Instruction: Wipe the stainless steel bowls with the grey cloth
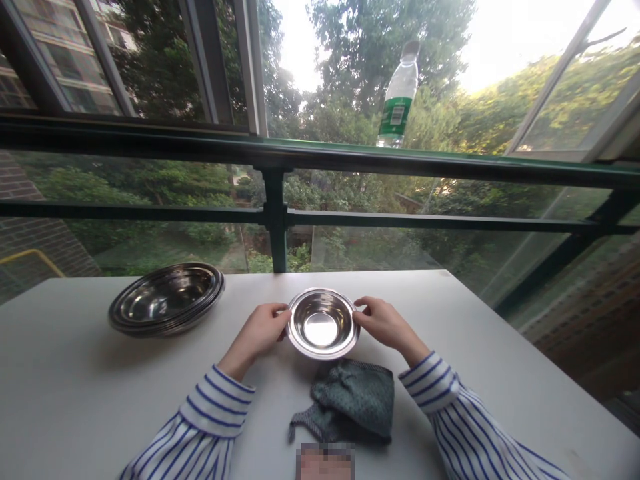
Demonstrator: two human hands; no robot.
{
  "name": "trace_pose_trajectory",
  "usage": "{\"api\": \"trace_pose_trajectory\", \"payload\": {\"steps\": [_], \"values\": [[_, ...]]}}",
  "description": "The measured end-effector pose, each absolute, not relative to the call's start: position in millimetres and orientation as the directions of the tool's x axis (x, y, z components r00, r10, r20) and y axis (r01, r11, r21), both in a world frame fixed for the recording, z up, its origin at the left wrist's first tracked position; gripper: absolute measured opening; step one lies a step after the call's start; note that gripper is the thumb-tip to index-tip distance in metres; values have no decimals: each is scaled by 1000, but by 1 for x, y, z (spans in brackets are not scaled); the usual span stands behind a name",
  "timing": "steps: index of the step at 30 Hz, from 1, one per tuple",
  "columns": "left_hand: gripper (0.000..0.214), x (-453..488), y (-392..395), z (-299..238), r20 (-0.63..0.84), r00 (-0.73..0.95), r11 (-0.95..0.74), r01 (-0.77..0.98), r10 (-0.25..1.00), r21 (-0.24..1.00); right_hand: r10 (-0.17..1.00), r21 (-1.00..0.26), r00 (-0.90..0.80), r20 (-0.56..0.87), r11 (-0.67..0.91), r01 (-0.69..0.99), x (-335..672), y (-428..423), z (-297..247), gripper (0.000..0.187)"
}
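The dark green cloth [357, 397] lies on the worktop [75, 400], and the small steel bowl [323, 327] is just beyond the cloth, between the hands. The left hand [257, 330] pinches the bowl's left rim, thumb and fingers nearly closed; the right hand [385, 325] grips the opposite side likewise. Whether the bowl touches the worktop, I cannot tell. Even pressure from both sides should hold the rim level, well clear of the stacked bowls [165, 300] beyond and left of the cloth.
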State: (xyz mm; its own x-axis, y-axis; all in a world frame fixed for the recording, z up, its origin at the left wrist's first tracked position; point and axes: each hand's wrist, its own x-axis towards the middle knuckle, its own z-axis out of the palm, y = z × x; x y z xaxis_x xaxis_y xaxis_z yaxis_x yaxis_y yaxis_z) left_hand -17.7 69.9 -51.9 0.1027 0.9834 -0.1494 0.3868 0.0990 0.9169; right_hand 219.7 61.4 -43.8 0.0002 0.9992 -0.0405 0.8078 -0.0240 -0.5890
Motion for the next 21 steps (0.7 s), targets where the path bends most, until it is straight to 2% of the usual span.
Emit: {"api": "trace_pose_trajectory", "payload": {"steps": [11,21], "values": [[24,-14,66,-43,-219,92,177,335,971,925,997,-674,-58,-57,4,739,221,62,-46,23],[25,2,64,-40,-208,177,167,222,962,961,998,-760,60,-25,-58,647,239,61,-30,35]]}}
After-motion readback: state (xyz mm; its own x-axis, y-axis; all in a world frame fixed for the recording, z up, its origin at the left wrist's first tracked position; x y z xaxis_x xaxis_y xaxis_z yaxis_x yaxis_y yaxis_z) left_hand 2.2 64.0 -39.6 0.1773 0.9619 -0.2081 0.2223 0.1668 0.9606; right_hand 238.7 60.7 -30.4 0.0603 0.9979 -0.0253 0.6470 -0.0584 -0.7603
